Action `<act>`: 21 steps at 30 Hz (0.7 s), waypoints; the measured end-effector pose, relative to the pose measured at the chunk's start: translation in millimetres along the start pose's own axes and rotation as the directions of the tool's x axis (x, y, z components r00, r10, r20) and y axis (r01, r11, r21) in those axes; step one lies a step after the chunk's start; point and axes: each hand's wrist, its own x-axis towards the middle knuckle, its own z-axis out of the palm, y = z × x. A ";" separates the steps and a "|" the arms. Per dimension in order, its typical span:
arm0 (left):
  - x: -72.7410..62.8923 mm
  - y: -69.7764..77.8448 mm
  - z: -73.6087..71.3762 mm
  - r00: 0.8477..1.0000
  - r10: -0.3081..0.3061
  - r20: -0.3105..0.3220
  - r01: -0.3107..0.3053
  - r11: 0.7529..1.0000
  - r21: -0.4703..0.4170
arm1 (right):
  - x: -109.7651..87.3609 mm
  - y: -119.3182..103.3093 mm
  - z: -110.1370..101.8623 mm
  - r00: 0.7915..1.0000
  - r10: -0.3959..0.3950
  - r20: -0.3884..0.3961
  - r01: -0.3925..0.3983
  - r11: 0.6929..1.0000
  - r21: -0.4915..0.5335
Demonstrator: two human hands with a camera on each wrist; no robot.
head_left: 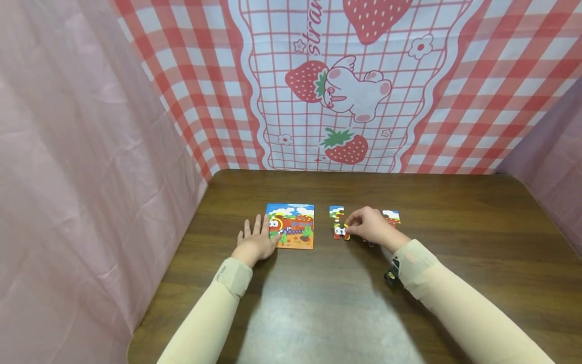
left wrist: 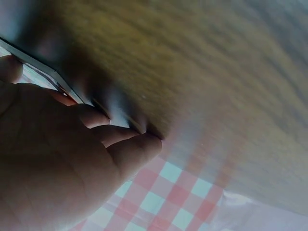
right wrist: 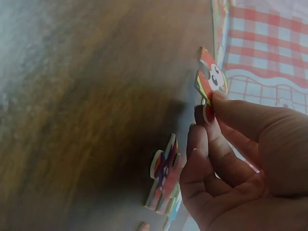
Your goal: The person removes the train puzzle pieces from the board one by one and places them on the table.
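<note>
Right hand (head_left: 372,226) pinches a puzzle piece (head_left: 339,232) — left hand (head_left: 257,243) (spread out) touches the picture board (head_left: 296,239).

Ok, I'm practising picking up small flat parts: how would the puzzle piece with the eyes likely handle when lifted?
Probably stiff: the puzzle piece looks flat, though the right hand pinches only one end. Its thin edge suggests it's light. Being flat, it seems unlikely to roll.

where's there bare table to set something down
Bare table lies between the left sleeve and right sleeve, and beyond that sleeve, right of the puzzle pieces. Crowded: the strip from the left hand and train picture to the right hand.
</note>
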 end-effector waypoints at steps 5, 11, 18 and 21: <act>0.8 -0.5 0.9 1.000 -0.001 0.001 0.001 1.000 0.003 | 2.3 -0.8 4.1 1.000 0.007 0.000 -0.007 1.000 -0.024; -0.6 0.4 0.3 1.000 -0.002 0.001 0.002 1.000 0.000 | 6.4 -3.7 6.8 0.999 -0.032 -0.012 0.031 0.996 -0.082; -0.9 0.7 -0.5 1.000 -0.002 0.000 0.002 1.000 0.002 | 9.0 -6.4 6.4 1.000 0.013 0.016 -0.011 0.996 -0.090; -0.3 0.5 -0.7 1.000 -0.004 0.003 0.004 1.000 0.004 | 10.8 -5.6 8.0 1.000 0.013 0.011 -0.012 0.995 -0.099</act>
